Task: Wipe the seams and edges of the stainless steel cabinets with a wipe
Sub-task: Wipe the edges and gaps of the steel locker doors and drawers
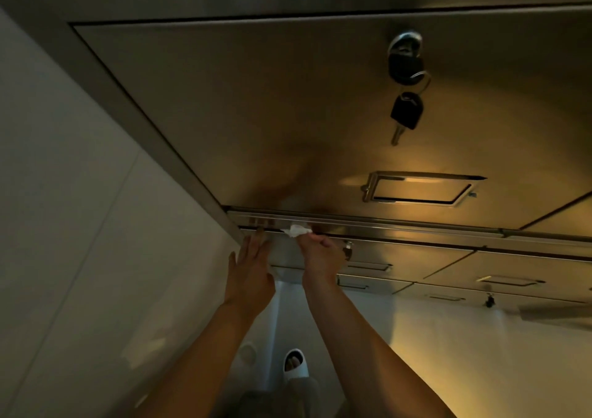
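A crumpled white wipe (296,230) is pinched in the right hand (320,255) and pressed on the seam (384,225) below the large cabinet door (256,113), near its left end. The left hand (251,268) is laid flat, fingers straight, on the drawer front (400,251). The seam's long run rightward, and the lower drawers' edges, seemingly remain. Keys (405,113) hanging from the lock (405,55) and a recessed handle (419,188) could obstruct later passes.

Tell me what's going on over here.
A person is cleaning a bank of stainless steel cabinets. The right hand pinches a white wipe against the horizontal seam below the large door, near its left end. The left hand rests flat on the drawer front just beside it. Keys hang from the door's lock.
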Demonstrator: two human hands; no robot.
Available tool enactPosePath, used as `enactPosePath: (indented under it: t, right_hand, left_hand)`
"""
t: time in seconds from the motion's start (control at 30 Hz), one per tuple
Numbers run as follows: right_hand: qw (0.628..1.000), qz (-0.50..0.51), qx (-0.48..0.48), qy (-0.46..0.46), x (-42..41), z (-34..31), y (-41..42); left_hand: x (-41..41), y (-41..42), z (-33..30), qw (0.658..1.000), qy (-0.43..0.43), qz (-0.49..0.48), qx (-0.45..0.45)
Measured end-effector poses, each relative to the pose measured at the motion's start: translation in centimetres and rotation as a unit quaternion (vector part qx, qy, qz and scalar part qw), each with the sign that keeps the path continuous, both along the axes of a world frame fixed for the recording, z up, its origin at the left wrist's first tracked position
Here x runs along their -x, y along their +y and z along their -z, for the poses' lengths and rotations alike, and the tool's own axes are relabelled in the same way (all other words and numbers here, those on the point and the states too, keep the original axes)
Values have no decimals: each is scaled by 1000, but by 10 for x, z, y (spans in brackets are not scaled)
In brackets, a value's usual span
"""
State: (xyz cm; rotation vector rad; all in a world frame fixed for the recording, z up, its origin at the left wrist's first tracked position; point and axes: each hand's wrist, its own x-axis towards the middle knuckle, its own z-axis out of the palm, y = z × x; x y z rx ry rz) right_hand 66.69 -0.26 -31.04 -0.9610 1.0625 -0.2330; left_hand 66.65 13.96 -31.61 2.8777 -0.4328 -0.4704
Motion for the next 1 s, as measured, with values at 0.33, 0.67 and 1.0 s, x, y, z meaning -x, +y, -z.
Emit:
enactPosePath:
  t: [0.33,0.67,1.0]
  right_hand:
    - [998,-44,-36,12,-26,1,48]
    - [990,-65,-121,32,-50,1,89]
    - [981,-41,-190,-12,-42,9,68]
  left_hand:
    - [0,28,2,998,9,-54,-15]
    - [19,50,-1,993,-2,-97,69]
    - [32,51,-5,987,-23,-97,126]
